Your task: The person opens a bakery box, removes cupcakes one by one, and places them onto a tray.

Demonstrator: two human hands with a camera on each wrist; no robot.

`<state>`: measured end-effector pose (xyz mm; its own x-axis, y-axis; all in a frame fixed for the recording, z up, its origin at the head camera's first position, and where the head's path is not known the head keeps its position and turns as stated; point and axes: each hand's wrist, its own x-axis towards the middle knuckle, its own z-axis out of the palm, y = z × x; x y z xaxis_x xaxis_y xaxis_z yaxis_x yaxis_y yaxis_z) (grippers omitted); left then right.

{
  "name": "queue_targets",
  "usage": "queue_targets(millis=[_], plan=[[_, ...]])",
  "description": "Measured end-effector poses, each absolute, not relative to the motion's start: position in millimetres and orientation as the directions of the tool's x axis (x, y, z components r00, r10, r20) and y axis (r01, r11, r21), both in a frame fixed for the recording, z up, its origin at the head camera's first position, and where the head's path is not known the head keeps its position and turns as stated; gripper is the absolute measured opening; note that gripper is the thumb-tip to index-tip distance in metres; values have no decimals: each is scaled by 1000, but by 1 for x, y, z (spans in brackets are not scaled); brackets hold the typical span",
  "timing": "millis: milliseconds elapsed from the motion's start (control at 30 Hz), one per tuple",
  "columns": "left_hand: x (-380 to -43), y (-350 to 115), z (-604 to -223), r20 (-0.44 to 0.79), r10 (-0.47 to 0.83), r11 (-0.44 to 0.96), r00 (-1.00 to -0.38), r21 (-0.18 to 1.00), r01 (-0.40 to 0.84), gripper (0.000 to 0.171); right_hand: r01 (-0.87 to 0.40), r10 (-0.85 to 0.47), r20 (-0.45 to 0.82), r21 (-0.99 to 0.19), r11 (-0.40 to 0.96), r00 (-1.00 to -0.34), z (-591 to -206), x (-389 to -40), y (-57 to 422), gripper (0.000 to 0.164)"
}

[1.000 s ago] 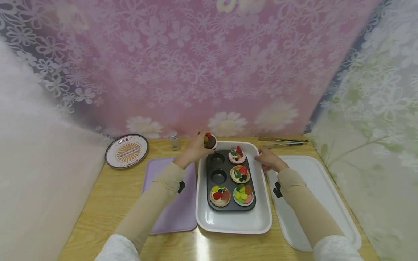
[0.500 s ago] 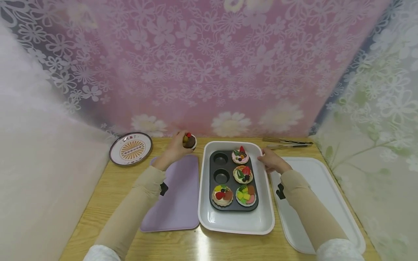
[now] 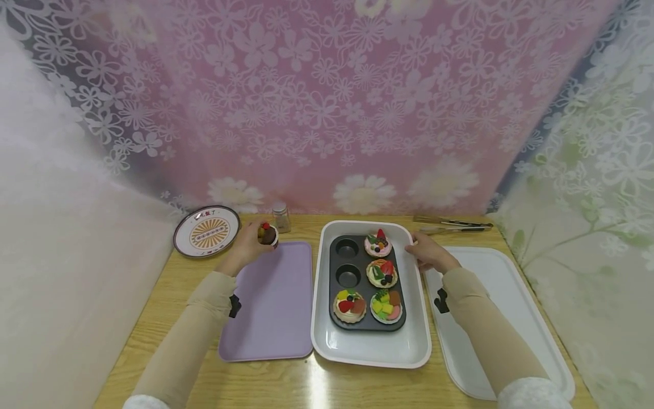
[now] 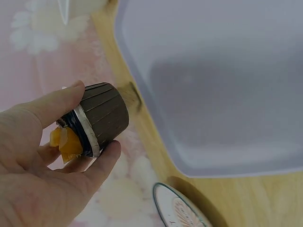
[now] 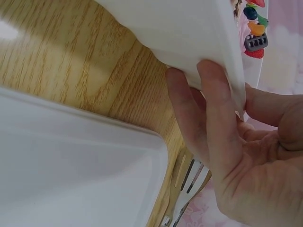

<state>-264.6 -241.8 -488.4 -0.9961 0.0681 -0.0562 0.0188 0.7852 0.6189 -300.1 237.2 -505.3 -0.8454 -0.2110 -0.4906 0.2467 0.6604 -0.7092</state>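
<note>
Brown-wrapped cupcake (image 4: 105,113), dark top with fruit pieces, held near the far edge of the purple tray (image 3: 271,307). Left hand (image 3: 245,245) pinches it between thumb and fingers. Plate (image 3: 208,231) to its left, small jar (image 3: 281,220) just beyond. Right hand (image 3: 430,253), well apart from the left, grips the rim of the deep white tray (image 3: 368,349); inside, a dark muffin pan (image 3: 361,264) carries four fruit tarts (image 3: 382,274). Tongs (image 3: 455,225) lie behind the flat white tray (image 3: 503,318).
</note>
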Motion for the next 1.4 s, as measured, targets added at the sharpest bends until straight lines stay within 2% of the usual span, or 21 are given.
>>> queue_targets(millis=[200,600,900,1300,1400], plan=[[-260,-256,-499,-87,57,807,-995,591,-6,67,255,-215,-497,-714,652,-841,-503,-296,236,34],[-254,-272,-520,-179,24,808,-984,583,-87,66,277,-217,-516,-714,643,-828,-507,-295,235,36],[-253,-274,-526,-220,-19,812,-975,565,-143,72,269,-219,-516,-709,652,-828,-508,-294,233,43],[-257,-271,-522,-219,-13,797,-976,587,-143,73,270,-215,-511,-711,649,-832,-499,-298,235,44],[-257,-270,-520,-237,-30,804,-971,572,-164,80,276,-214,-519,-709,649,-828,-498,-299,234,43]])
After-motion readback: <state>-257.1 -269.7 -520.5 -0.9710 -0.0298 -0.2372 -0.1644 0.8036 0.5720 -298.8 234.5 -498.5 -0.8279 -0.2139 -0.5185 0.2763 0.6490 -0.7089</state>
